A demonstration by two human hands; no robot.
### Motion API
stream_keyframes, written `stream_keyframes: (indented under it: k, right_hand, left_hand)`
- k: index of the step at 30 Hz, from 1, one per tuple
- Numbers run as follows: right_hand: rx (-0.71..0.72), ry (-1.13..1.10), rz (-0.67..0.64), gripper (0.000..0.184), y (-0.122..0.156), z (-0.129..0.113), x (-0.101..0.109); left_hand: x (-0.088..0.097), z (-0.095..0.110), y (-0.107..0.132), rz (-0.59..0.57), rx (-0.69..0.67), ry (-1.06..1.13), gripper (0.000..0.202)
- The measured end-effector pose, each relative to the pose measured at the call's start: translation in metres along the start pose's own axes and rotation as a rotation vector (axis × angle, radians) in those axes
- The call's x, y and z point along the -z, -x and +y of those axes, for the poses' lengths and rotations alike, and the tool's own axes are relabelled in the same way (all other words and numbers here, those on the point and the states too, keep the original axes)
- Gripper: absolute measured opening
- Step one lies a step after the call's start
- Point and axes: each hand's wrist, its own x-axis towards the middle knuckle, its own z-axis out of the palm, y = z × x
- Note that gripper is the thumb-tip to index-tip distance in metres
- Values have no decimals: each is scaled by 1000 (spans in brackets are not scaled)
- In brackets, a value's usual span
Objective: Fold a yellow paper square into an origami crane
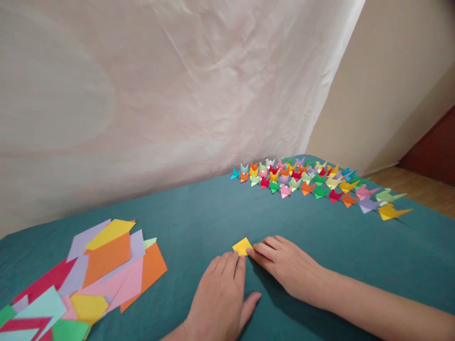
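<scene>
A small piece of folded yellow paper [243,246] lies on the teal tabletop in front of me, one corner pointing away. My left hand [221,296] rests palm down at its near edge, the fingers straight with their tips on the paper and the thumb out to the side. From the right, my right hand [284,263] grips the paper's right corner between bent fingers and thumb. The fingertips of both hands cover part of the near side, so the folds there are hidden.
Loose coloured paper sheets [108,258] overlap in a pile at left. Rows of several folded paper birds [307,188] in many colours stand at the far right of the teal table [185,213]. Behind the table hangs a pale cloth [159,94].
</scene>
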Motion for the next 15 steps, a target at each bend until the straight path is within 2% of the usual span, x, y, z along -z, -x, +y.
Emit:
stream_keyframes:
  k: [7,11,15]
  right_hand:
    - [21,18,25,36,1,2,-3]
    - [19,30,20,39,1,2,-2]
    - [15,30,8,39,1,1,-2]
  left_hand:
    - [2,-21,-13,7,5,136,32]
    - [-5,-36,-21,32,-15,273,17]
    - [-11,-40,-23,47,-21,308,14]
